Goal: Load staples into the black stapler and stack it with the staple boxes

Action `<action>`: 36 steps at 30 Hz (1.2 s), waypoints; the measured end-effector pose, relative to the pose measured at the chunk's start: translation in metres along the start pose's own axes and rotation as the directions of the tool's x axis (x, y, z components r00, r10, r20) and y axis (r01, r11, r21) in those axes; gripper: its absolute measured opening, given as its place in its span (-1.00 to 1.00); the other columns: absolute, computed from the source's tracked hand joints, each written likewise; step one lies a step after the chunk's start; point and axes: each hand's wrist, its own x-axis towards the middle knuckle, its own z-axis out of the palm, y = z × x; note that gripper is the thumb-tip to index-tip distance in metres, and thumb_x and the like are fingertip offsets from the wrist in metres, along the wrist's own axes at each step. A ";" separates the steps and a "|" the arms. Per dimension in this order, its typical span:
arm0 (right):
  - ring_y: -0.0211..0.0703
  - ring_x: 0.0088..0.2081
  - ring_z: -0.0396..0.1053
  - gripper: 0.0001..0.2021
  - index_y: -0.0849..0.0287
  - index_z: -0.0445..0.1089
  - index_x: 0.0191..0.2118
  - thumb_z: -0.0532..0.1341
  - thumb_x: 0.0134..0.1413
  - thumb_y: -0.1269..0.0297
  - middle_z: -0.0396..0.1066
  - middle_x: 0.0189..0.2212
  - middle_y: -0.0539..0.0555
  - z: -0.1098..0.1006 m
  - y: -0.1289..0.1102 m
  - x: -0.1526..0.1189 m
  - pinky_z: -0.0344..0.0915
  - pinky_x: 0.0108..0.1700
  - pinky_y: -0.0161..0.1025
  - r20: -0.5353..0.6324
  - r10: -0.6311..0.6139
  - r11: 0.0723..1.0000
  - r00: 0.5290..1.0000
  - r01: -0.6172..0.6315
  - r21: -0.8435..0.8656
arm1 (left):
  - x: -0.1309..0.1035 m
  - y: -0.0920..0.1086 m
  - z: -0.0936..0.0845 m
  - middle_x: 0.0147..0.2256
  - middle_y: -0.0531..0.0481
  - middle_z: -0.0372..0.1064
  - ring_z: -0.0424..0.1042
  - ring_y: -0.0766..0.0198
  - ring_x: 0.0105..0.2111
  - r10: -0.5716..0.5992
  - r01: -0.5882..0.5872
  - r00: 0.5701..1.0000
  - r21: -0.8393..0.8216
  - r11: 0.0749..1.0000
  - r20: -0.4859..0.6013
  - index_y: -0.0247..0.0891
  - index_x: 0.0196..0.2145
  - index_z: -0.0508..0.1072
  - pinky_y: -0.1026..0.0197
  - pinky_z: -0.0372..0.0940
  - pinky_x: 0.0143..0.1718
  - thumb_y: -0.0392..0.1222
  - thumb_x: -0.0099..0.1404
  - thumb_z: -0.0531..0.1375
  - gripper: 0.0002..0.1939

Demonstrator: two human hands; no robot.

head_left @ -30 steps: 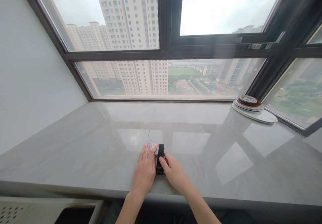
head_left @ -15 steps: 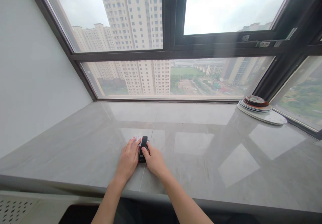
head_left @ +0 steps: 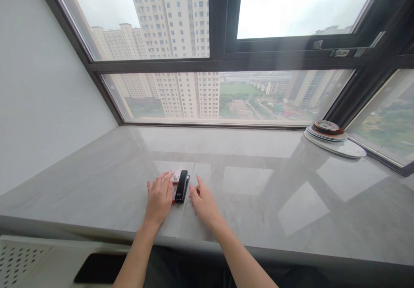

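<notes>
- The stapler (head_left: pixel 181 187), black, lies just below and left of the frame's centre, its long side running up the frame.
- A red-and-white box (head_left: pixel 175 176) shows along its left edge; whether the stapler rests on it or beside it, I cannot tell.
- The left hand (head_left: pixel 161 193) lies over the box, fingers spread and laid flat, not clenched.
- The right hand (head_left: pixel 203 201) is just beside the stapler's right edge, released, fingers loosely bent around nothing.
- The sill (head_left: pixel 242 219) gives wide room right of the hands, as far as the plates (head_left: pixel 326 130) stacked at the right.
- Leftward, room runs to the wall (head_left: pixel 48 98); upward, to the window frame (head_left: pixel 215 66).
- The sill's front edge crosses the lower frame, beneath both hands.
</notes>
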 end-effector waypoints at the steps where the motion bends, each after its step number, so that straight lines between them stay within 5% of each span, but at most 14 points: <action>1: -0.15 -0.31 0.44 -0.38 0.18 0.01 0.45 0.01 0.40 0.04 0.49 -0.26 0.06 -0.013 0.003 -0.007 0.35 -0.21 -0.21 -0.038 -0.013 1.000 0.999 0.013 0.008 | -0.002 0.006 -0.005 0.21 -0.12 0.32 0.29 0.05 0.21 -0.010 0.009 0.998 -0.016 1.000 -0.059 -0.11 0.20 0.37 -0.29 -0.07 0.36 -0.17 0.55 -0.13 -0.58; 3: -0.13 -0.21 0.47 -0.40 0.18 0.07 0.44 0.03 0.38 0.10 0.48 -0.13 0.12 -0.047 0.011 -0.023 0.38 -0.16 -0.20 -0.123 -0.054 0.998 0.991 0.049 -0.037 | -0.008 0.027 -0.012 0.16 -0.13 0.36 0.30 0.05 0.19 -0.019 0.008 0.989 -0.071 0.997 -0.150 -0.16 0.15 0.40 -0.20 0.05 0.34 -0.18 0.54 -0.12 -0.60; 5: -0.08 -0.05 0.47 -0.43 0.15 0.12 0.42 0.01 0.37 0.13 0.46 0.01 0.18 -0.086 0.019 -0.040 0.40 -0.07 -0.17 -0.217 -0.082 0.987 0.973 0.049 -0.155 | -0.016 0.057 -0.014 0.11 -0.13 0.40 0.34 0.05 0.16 0.030 -0.049 0.991 -0.149 0.988 -0.128 -0.16 0.11 0.42 -0.11 0.18 0.27 -0.18 0.53 -0.10 -0.63; 8: 0.02 0.29 0.24 -0.43 0.12 0.15 0.41 0.00 0.35 0.14 0.31 0.25 0.21 -0.138 0.032 -0.062 0.27 0.22 -0.04 -0.250 -0.150 0.889 0.956 0.020 -0.457 | -0.031 0.106 0.000 0.15 -0.09 0.38 0.36 0.10 0.16 0.245 -0.204 0.957 -0.241 0.949 0.157 -0.07 0.19 0.38 -0.04 0.26 0.22 -0.14 0.53 -0.08 -0.61; 11: 0.05 0.46 -0.12 -0.40 0.12 0.09 0.45 -0.03 0.36 0.12 0.15 0.39 0.13 -0.162 0.043 -0.081 -0.07 0.43 0.08 -0.193 -0.152 0.687 0.969 -0.036 -0.725 | -0.045 0.137 0.026 0.32 -0.07 0.20 0.21 0.05 0.31 0.321 -0.265 0.893 -0.207 0.942 0.316 -0.03 0.34 0.23 -0.12 0.17 0.31 -0.05 0.53 -0.04 -0.52; 15: 0.13 0.50 -0.32 -0.40 0.03 -0.02 0.49 -0.11 0.41 0.07 -0.11 0.48 -0.01 -0.157 0.048 -0.097 -0.38 0.44 0.26 -0.131 -0.088 0.451 0.987 -0.078 -0.889 | -0.060 0.143 0.052 0.44 -0.06 -0.04 -0.09 -0.04 0.44 0.294 -0.277 0.890 -0.098 0.956 0.350 -0.01 0.42 0.07 -0.29 -0.06 0.39 0.09 0.50 0.01 -0.39; 18: 0.21 0.50 -0.41 -0.39 -0.01 -0.07 0.50 -0.13 0.43 0.02 -0.23 0.50 -0.03 -0.148 0.047 -0.099 -0.45 0.41 0.35 -0.146 -0.075 0.373 0.986 -0.108 -0.921 | -0.063 0.139 0.055 0.45 -0.02 -0.08 -0.13 -0.01 0.45 0.291 -0.277 0.892 -0.089 0.957 0.347 0.03 0.43 0.04 -0.30 -0.10 0.41 0.11 0.50 -0.01 -0.39; 36: 0.26 0.49 -0.40 -0.37 -0.06 -0.08 0.50 -0.11 0.41 -0.05 -0.24 0.50 -0.04 -0.147 0.042 -0.097 -0.39 0.40 0.37 -0.169 -0.062 0.373 0.984 -0.134 -0.918 | -0.064 0.139 0.052 0.45 0.01 -0.07 -0.10 0.00 0.45 0.278 -0.264 0.897 -0.089 0.960 0.345 0.07 0.43 0.04 -0.30 -0.08 0.40 0.11 0.50 -0.02 -0.40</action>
